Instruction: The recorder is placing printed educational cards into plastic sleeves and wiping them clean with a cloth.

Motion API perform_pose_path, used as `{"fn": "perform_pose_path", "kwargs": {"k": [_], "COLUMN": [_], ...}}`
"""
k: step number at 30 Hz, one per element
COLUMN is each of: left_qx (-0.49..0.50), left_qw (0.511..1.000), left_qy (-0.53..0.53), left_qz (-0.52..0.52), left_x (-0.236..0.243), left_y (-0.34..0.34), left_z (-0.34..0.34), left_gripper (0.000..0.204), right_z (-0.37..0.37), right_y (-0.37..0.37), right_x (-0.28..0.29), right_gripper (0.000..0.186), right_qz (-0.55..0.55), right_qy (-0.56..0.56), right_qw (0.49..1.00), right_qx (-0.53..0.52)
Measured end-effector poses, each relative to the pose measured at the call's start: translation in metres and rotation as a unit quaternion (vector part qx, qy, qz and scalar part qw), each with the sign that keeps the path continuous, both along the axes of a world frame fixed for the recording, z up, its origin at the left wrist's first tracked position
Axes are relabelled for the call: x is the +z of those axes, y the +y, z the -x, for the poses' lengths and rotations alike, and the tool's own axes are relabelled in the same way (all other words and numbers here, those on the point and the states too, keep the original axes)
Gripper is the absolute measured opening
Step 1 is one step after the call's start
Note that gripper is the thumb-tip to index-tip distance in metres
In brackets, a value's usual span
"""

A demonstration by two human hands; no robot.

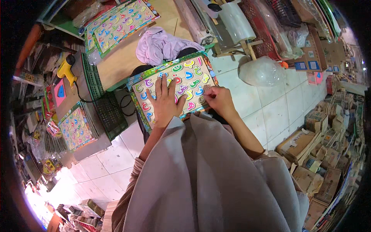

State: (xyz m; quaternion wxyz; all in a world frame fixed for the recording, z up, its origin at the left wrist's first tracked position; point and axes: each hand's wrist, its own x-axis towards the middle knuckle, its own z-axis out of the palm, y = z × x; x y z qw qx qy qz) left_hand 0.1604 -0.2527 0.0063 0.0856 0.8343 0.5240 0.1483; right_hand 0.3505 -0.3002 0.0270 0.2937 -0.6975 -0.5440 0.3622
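A flat wooden puzzle board point(211, 79) with rows of brightly coloured letter pieces and a patterned border lies across my lap. My left hand point(167, 101) rests on it palm down, fingers spread over the letters left of the middle. Near the board's right edge, my right hand point(221, 101) has its thumb and fingertips pinched together over a letter in the lower right part. Whatever may be between those fingertips is too small to make out. The letters under both hands are partly hidden.
Beyond the board, a lilac cloth point(160, 46) lies by a wooden table point(120, 66) bearing similar boards point(125, 24). A yellow glue gun point(67, 72), a dark green crate point(111, 117) and another letter board point(78, 129) are at left. Cardboard boxes point(296, 144) are stacked at right.
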Motion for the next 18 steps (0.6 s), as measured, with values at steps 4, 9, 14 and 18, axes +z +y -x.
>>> {"fn": "perform_pose_path", "kwargs": {"k": [4,9,14,18], "left_qx": [-0.003,0.002,-0.004,0.0], "left_qw": [1.0,1.0,1.0,0.999], "left_qy": [-0.017,-0.002,-0.019,-0.016], "left_qz": [0.001,0.025,0.02,0.035], "left_x": [0.001,0.002,0.004,0.007], "left_y": [0.0,0.0,-0.001,-0.001], "left_z": [0.001,0.001,0.001,0.002], "left_gripper": [0.055,0.054,0.054,0.051], "right_z": [0.003,0.003,0.013,0.003], "right_y": [-0.005,-0.006,-0.002,0.018], "right_x": [0.005,-0.003,-0.007,0.004], "right_gripper": [0.008,0.015,0.013,0.011], "right_qz": [-0.017,-0.082,-0.068,-0.073], "right_qy": [-0.058,-0.06,-0.135,-0.136], "right_qw": [0.997,0.992,0.983,0.978], "right_qx": [0.038,0.08,0.107,0.139]}}
